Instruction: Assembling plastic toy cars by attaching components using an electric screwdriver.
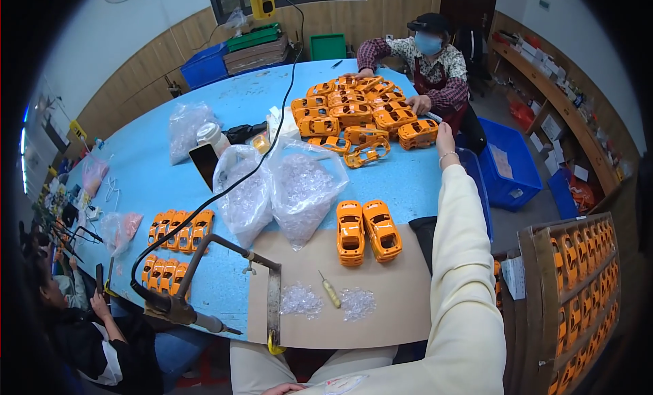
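My right hand (445, 141) is stretched far across the table, beside a stack of orange toy car bodies (418, 132). Its fingers look pinched together close to a thin white strip (432, 115) near the co-worker's hand; what they hold is too small to make out. My left hand (283, 389) lies low at my lap, mostly cut off by the lower edge. Two orange car shells (350, 233) stand on a brown board (401, 306) before me. Also on the board are a yellow-handled pointed tool (330, 293) and two piles of small clear plastic pieces (301, 300).
Bags of clear parts (306, 184) stand mid-table. A corded tool (183, 312) rests by a metal bracket (273, 300) at left. A masked co-worker (435, 69) handles the far car bodies. Blue bins (507, 170) and a carton of orange cars (578, 286) stand right.
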`<state>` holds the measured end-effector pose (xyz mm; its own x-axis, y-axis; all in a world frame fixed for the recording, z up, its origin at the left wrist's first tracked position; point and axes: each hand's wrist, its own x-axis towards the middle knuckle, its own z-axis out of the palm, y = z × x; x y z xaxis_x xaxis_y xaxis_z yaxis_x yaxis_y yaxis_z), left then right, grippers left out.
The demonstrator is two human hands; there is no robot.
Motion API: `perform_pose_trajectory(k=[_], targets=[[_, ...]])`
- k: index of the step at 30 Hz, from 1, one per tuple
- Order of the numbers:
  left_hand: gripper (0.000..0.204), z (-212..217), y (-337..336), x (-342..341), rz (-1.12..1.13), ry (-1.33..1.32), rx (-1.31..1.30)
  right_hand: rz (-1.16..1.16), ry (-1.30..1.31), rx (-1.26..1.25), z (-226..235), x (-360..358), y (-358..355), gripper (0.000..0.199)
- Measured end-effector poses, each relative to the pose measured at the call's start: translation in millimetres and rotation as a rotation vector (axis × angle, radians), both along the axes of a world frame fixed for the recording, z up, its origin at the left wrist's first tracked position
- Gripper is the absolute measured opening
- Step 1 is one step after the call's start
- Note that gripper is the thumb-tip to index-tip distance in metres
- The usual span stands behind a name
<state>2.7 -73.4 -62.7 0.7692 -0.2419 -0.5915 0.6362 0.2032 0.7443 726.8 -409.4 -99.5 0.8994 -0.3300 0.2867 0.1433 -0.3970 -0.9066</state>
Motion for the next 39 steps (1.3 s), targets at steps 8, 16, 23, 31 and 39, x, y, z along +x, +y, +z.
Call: perform_pose_trajectory(k=[8, 16, 23, 31, 39], targets=[[0.047, 0, -16, 4, 0.072, 0.117, -0.034, 0.333, 0.084, -0.149, 4, 25, -36, 0.044], [0.035, -2, -12, 4, 0.126, 0.209, -0.023, 0.525, 0.239, -0.185, 4, -11, -42, 0.038], [0.031, -44, 3, -10, -0.081, 0.343, 0.021, 0.613, 0.369, -0.371, 27, -62, -31, 0.039], [0.031, -45, 10, -18, -0.171, 0.185, 0.000, 0.678, 0.579, -0.382, 50, -141, -12, 0.042], [0.031, -47, 19, -33, -0.204, 0.130, -0.013, 0.679, 0.645, -0.517, 46, -198, 7, 0.038]])
